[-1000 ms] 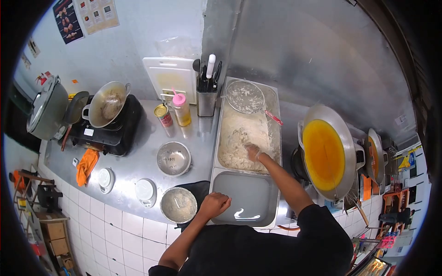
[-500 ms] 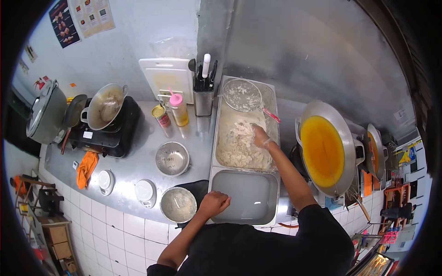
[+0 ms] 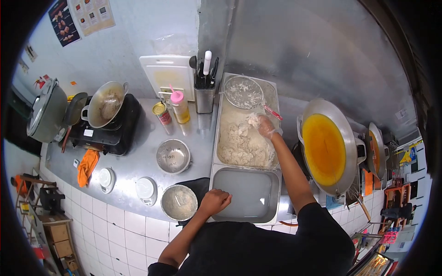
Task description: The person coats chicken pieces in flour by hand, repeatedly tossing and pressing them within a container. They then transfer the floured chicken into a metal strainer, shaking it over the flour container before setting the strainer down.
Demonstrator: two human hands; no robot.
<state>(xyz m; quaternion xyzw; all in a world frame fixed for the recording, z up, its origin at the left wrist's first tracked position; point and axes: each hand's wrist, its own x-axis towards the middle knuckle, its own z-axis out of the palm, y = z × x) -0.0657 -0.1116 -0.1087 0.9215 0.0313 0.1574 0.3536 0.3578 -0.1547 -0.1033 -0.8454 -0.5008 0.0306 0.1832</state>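
My right hand [image 3: 265, 127], in a clear plastic glove, is over the flour-filled metal tray [image 3: 276, 94]. Its fingers are closed around a flour-coated lump [image 3: 252, 120], whose kind the coating hides. Below it, the tray holds loose flour with several clumpy coated pieces [image 3: 244, 149]. A round strainer [image 3: 244, 92] with a red handle rests across the far end of the tray. My left hand [image 3: 216, 201] is bare and loosely fisted, by the left rim of a second metal tray [image 3: 244, 193] of cloudy water. Nothing shows in it.
A wide pan of orange oil [image 3: 323, 149] stands close on the right. To the left are a steel bowl [image 3: 173, 156], a floury bowl [image 3: 179, 202], two white scales [image 3: 146, 189], a pink-capped bottle [image 3: 179, 108], a can [image 3: 161, 112] and a black stove [image 3: 110, 135].
My right hand has moved a little away from me and lifted, with a floured lump in its fingers. My left hand stays where it was.
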